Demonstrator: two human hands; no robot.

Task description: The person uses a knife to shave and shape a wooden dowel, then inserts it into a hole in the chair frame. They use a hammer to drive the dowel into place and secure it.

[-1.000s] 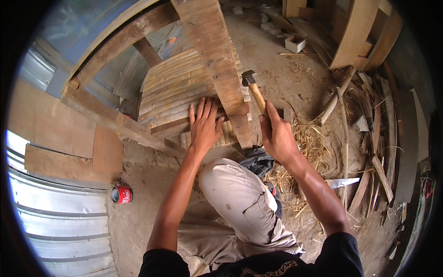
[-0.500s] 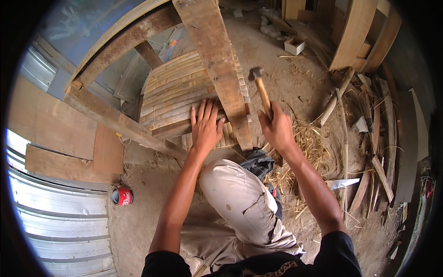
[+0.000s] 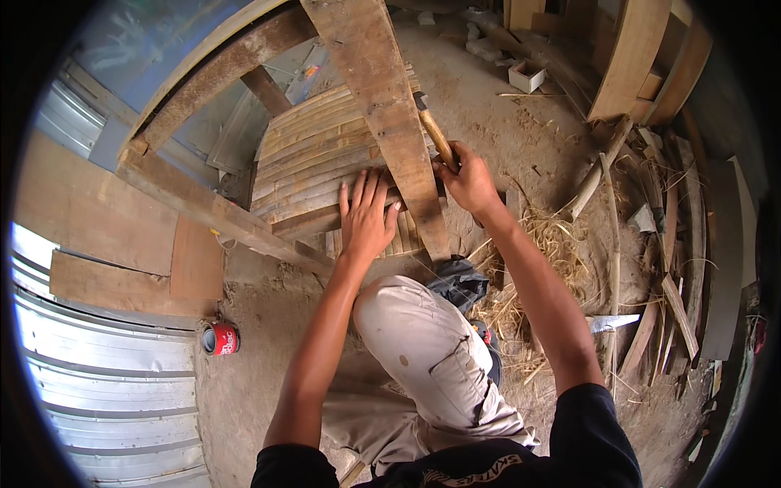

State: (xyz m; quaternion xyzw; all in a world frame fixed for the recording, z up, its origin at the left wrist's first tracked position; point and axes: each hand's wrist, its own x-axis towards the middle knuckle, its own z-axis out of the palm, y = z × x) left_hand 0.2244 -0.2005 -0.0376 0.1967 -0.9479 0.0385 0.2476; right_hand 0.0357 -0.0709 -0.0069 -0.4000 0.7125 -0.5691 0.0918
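My right hand (image 3: 469, 180) is wrapped round the wooden handle of a hammer (image 3: 437, 132). Its dark head is at the right edge of an upright wooden plank (image 3: 382, 106), partly behind it. My left hand (image 3: 368, 210) lies flat with fingers spread on a wooden rail at the near edge of a slatted bamboo panel (image 3: 313, 154). The plank belongs to a wooden frame (image 3: 195, 195) that crosses in front of the panel. Whether the hammer head touches the frame or panel I cannot tell.
A red can (image 3: 220, 338) stands on the dirt floor at left, beside corrugated metal sheets (image 3: 114, 390). Bamboo shavings (image 3: 561, 252), a handsaw blade (image 3: 614, 323) and scrap planks (image 3: 674, 244) lie at right. A black bag (image 3: 460, 282) sits by my knee. A white box (image 3: 526, 77) is farther back.
My right hand has swung the hammer left, bringing its head to the plank's edge. The left hand stays on the rail. The whole view has shifted slightly.
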